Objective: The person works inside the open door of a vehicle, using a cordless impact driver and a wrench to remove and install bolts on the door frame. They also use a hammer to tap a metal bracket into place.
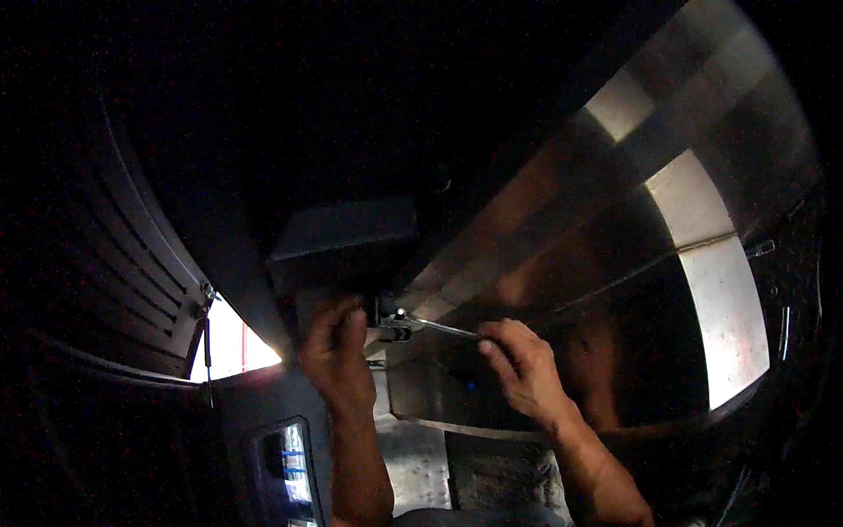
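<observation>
My right hand [524, 362] is closed around the end of a slim, shiny metal wrench [445, 328]. The wrench reaches left to a small dark fitting [384, 309], its bright head against it. Whether that head is a ratchet or a plain ring cannot be told. Just left of the fitting is my left hand [338, 356], raised with its fingers curled; anything between them is lost in shadow. A short dark cylindrical piece [400, 334] sits under the wrench head. Above both hands hangs a dark box-shaped part [347, 233].
A large glossy curved metal surface [562, 299] slants along the right, reflecting my arm. On the left is a ribbed dark panel [132, 263] beside a bright opening [230, 342]. Lower down are a framed window [285, 465] and a metal plate [417, 470]. Deep shadow covers the top.
</observation>
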`<action>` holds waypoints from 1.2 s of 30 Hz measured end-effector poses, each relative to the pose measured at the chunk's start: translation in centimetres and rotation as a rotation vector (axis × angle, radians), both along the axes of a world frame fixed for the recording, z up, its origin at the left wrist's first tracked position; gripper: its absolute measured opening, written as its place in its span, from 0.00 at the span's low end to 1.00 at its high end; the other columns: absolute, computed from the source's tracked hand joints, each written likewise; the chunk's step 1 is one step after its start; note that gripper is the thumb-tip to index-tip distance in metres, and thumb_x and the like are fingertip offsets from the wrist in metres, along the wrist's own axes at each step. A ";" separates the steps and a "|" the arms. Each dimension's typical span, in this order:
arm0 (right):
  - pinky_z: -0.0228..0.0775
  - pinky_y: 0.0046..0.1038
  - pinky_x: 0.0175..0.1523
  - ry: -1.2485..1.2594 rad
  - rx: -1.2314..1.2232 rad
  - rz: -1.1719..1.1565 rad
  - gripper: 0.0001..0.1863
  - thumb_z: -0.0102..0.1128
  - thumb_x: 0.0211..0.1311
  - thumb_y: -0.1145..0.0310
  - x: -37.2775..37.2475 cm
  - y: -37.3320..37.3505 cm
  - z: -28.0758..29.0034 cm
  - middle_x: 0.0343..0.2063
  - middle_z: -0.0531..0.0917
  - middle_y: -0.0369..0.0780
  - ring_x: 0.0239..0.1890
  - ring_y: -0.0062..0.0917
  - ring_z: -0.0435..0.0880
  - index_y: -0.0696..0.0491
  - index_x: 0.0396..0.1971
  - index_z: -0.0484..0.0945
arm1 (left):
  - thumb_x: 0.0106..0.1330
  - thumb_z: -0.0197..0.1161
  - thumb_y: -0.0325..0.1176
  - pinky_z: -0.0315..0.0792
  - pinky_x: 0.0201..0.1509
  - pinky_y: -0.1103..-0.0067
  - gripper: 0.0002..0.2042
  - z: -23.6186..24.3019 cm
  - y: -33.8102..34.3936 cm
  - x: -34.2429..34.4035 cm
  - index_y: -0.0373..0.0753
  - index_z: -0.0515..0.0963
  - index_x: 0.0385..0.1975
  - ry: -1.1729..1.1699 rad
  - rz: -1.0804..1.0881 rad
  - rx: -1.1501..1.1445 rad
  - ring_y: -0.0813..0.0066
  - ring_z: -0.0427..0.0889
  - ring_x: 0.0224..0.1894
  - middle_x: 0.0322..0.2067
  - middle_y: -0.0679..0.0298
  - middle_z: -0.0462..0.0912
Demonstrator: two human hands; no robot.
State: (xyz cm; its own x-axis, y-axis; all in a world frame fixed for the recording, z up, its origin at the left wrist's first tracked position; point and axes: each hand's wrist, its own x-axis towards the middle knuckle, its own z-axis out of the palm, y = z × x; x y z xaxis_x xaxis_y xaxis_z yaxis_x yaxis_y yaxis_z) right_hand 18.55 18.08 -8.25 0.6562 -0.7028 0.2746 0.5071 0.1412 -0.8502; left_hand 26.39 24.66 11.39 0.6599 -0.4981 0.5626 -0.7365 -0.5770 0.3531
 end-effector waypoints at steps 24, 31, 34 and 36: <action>0.70 0.35 0.46 -0.059 0.162 0.133 0.09 0.55 0.64 0.69 1.9 1.9 -0.1 0.35 0.78 0.47 0.41 0.42 0.78 0.57 0.41 0.75 | 0.60 0.62 0.25 0.70 0.50 0.77 0.07 -0.6 0.8 1.1 0.32 0.80 0.36 0.018 -0.088 -0.024 0.72 0.78 0.43 0.38 0.60 0.81; 0.70 0.34 0.46 -0.107 0.243 0.212 0.10 0.55 0.64 0.69 1.9 1.8 0.3 0.36 0.79 0.47 0.42 0.41 0.79 0.57 0.41 0.76 | 0.60 0.63 0.26 0.70 0.50 0.77 0.07 -0.6 0.4 1.0 0.32 0.80 0.36 0.023 -0.113 -0.037 0.72 0.78 0.43 0.39 0.60 0.81; 0.71 0.34 0.47 -0.103 0.271 0.268 0.10 0.56 0.63 0.69 1.8 1.8 0.2 0.36 0.80 0.46 0.42 0.40 0.79 0.57 0.41 0.76 | 0.60 0.63 0.26 0.69 0.50 0.77 0.07 -0.6 0.4 1.0 0.32 0.80 0.36 0.009 -0.143 -0.031 0.72 0.77 0.43 0.39 0.60 0.81; 0.71 0.34 0.47 -0.091 0.220 0.190 0.10 0.56 0.63 0.69 1.8 1.8 0.1 0.36 0.80 0.47 0.42 0.40 0.79 0.57 0.41 0.76 | 0.60 0.62 0.27 0.69 0.50 0.77 0.07 -0.7 0.5 1.2 0.32 0.80 0.36 0.008 -0.165 -0.032 0.72 0.77 0.43 0.39 0.60 0.81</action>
